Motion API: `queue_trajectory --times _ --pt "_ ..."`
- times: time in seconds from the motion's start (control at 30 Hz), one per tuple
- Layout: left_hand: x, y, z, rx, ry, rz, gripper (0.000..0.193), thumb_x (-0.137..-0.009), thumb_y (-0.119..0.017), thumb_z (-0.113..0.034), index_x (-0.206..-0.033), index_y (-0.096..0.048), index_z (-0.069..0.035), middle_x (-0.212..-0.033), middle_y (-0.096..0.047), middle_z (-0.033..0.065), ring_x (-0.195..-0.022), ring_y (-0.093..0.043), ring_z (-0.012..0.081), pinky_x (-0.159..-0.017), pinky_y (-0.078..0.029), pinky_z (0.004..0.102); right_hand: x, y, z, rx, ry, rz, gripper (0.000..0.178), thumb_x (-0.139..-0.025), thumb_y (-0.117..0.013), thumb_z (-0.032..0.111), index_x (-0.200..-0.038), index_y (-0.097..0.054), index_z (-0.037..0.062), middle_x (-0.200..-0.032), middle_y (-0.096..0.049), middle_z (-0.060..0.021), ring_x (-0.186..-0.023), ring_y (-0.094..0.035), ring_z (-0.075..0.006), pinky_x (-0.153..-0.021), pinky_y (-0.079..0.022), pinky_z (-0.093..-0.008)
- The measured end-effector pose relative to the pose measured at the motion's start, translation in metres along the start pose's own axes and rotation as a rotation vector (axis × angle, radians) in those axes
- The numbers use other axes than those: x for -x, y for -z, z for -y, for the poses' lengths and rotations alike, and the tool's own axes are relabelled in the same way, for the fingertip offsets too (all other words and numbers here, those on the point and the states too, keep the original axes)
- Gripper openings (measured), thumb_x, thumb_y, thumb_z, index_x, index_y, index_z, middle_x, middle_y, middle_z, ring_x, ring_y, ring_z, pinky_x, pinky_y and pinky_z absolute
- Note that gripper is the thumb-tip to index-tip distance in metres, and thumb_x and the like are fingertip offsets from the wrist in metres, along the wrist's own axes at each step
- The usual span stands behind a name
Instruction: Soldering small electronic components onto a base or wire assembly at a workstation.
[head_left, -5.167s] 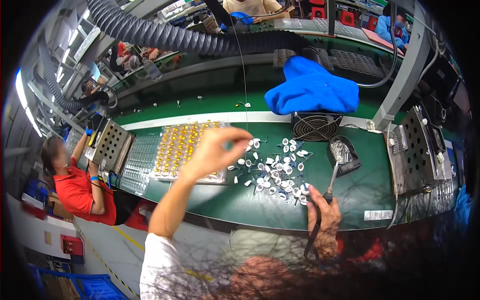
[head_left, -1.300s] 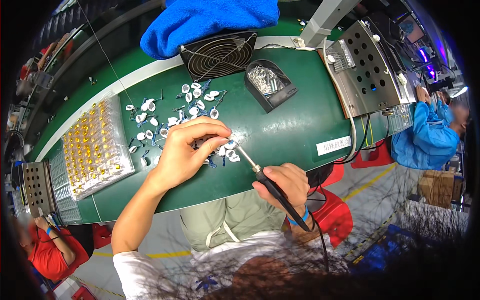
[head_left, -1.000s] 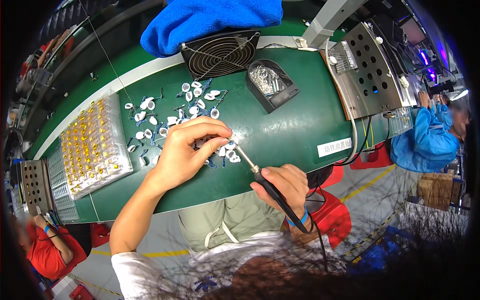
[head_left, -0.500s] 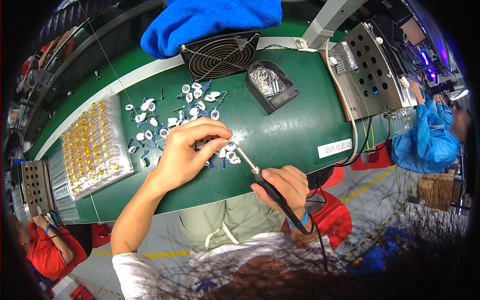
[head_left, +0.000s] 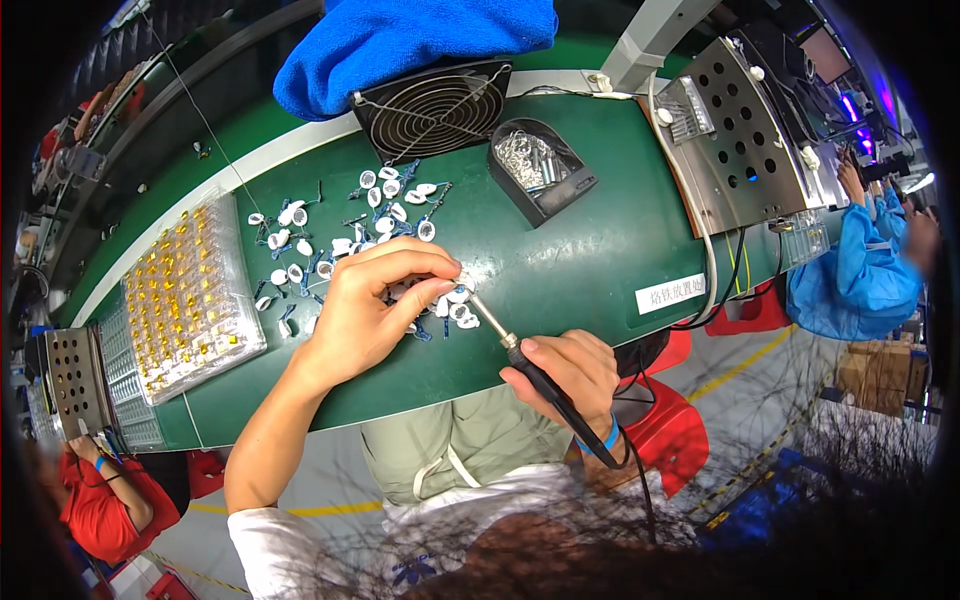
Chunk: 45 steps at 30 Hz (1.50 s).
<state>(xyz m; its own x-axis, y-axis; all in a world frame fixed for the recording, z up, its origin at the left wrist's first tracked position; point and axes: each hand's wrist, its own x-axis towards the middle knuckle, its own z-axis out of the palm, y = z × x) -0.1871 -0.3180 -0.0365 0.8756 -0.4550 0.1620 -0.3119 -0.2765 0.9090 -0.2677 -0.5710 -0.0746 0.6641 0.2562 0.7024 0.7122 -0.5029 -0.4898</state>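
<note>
My right hand is wrapped round the black handle of a soldering iron, its metal shaft slanting up and left. The tip meets a small white part with a bit of blue, pinched between the thumb and forefinger of my left hand. Fine detail at the contact is too small to make out. Several white oval pieces with dark faces and short blue wires lie scattered beyond my left hand. A few more white pieces lie just under its fingertips, partly hidden by the hand.
A black fan stands at the back, with a blue towel over it. Right of it sits a black bin of small metal parts. Clear trays with yellow pieces lie left; a perforated metal box stands right. Co-workers sit at both sides.
Both hands, the soldering iron and the pinched part hold nearly the same pose. The whole view has shifted slightly. At the far right, the co-worker in blue has moved an arm.
</note>
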Motion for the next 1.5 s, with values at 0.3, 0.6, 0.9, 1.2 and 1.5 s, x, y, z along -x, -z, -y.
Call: queue_trajectory --times 0.3,0.6,0.9,1.2,1.5 --pt "-0.001 0.0 -0.002 -0.01 0.013 -0.011 0.013 -0.092 -0.071 0.006 -0.104 -0.074 0.003 -0.109 -0.074 0.0136 -0.099 -0.073 0.0202 -0.085 -0.059 0.0293 0.005 -0.001 -0.001 -0.007 -0.003 -0.046 0.041 -0.077 -0.091 0.015 -0.109 -0.07 0.0001 -0.086 -0.074 -0.0131 -0.065 -0.07 -0.0261 -0.056 -0.052 -0.0335" --pt "-0.002 -0.004 0.001 -0.033 -0.071 -0.062 0.013 -0.089 -0.075 0.001 -0.102 -0.076 0.001 -0.104 -0.075 0.0109 -0.091 -0.073 0.0191 -0.078 -0.058 0.0299 0.009 0.002 -0.001 -0.057 -0.099 -0.122 0.036 -0.081 -0.089 0.022 -0.104 -0.071 0.0003 -0.08 -0.072 -0.014 -0.063 -0.069 -0.0286 -0.059 -0.056 -0.0351" --pt "0.0 -0.007 -0.004 0.017 0.001 -0.081 0.018 -0.088 -0.074 0.002 -0.107 -0.076 0.0 -0.106 -0.077 0.0117 -0.093 -0.074 0.0193 -0.081 -0.059 0.0305 -0.002 0.004 -0.001 -0.062 -0.069 -0.098 0.037 -0.073 -0.092 0.01 -0.101 -0.071 -0.0032 -0.08 -0.073 -0.0136 -0.06 -0.069 -0.0256 -0.052 -0.052 -0.0329" --pt "0.0 -0.007 -0.005 -0.061 -0.047 -0.091 0.024 -0.086 -0.075 0.004 -0.11 -0.075 0.0 -0.105 -0.078 0.012 -0.093 -0.076 0.0206 -0.082 -0.06 0.0316 0.001 0.001 -0.001 -0.069 -0.059 -0.054 0.04 -0.076 -0.092 0.017 -0.104 -0.071 -0.0018 -0.081 -0.073 -0.0153 -0.064 -0.071 -0.0283 -0.057 -0.055 -0.0351" --pt "-0.001 -0.008 -0.002 -0.084 -0.089 -0.103 0.024 -0.085 -0.075 0.004 -0.108 -0.075 0.001 -0.105 -0.077 0.0126 -0.093 -0.076 0.0217 -0.082 -0.06 0.032 0.001 0.001 -0.002 -0.06 -0.046 -0.029 0.042 -0.074 -0.093 0.014 -0.105 -0.071 -0.0028 -0.084 -0.074 -0.0166 -0.066 -0.072 -0.0293 -0.057 -0.056 -0.0351"
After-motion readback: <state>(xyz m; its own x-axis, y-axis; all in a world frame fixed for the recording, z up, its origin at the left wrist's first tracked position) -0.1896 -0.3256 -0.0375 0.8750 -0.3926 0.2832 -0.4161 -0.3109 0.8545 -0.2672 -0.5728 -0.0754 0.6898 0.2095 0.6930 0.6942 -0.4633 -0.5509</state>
